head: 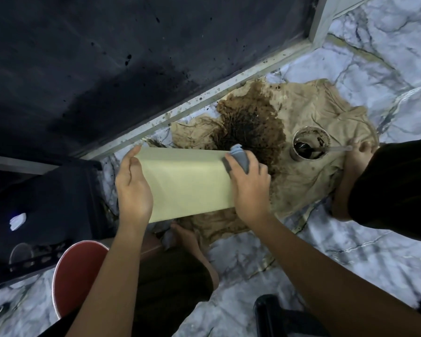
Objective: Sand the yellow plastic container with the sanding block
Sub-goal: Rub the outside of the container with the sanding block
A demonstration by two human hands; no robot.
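Observation:
A pale yellow plastic container [187,183] lies sideways at mid-frame, held above a stained cloth. My left hand [133,186] grips its left end, thumb over the top edge. My right hand [247,183] holds a grey sanding block [240,158] pressed against the container's upper right corner.
A beige cloth [309,127] with a big dark stain covers the marble floor. On it stands a cup of dark liquid [310,144] with a stick in it. My bare feet [350,181] rest on the cloth. A dark panel [107,69] fills the upper left; a red stool [75,276] is at lower left.

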